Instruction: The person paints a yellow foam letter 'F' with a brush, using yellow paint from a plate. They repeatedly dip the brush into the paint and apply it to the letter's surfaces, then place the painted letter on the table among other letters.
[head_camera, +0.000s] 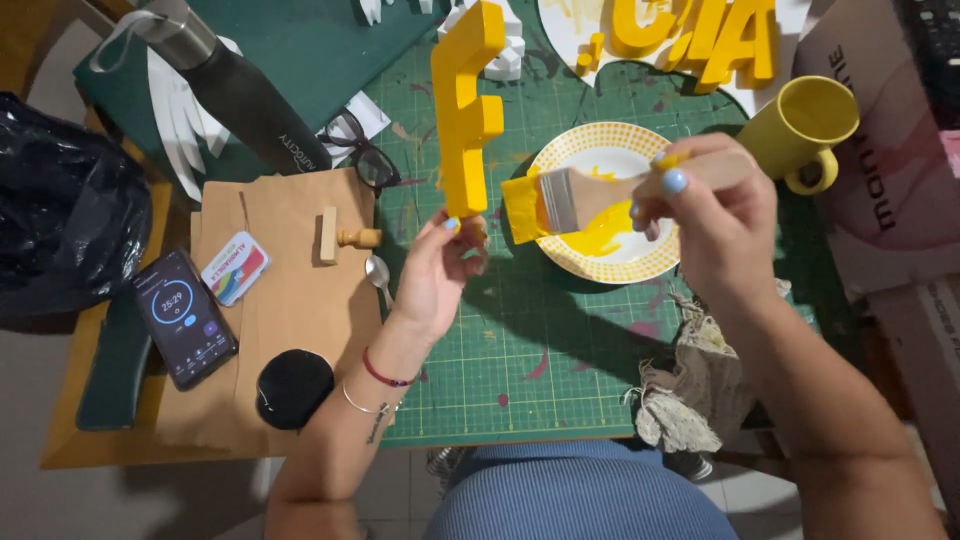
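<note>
Far left, a black bag (60, 215) is running off the edge, with a phone (185, 318) lying on brown cardboard (290, 300) and a dark bottle (235, 90) cut off at the top. The left hand (435, 275) is pinching the foot of a yellow letter (466, 105), holding it upright above the green mat (540, 350). The right hand (715, 215) is gripping a paintbrush (580, 200), its yellow bristles touching the letter and hiding part of the plate (610, 202). A yellow mug (805, 125) is standing beside it.
</note>
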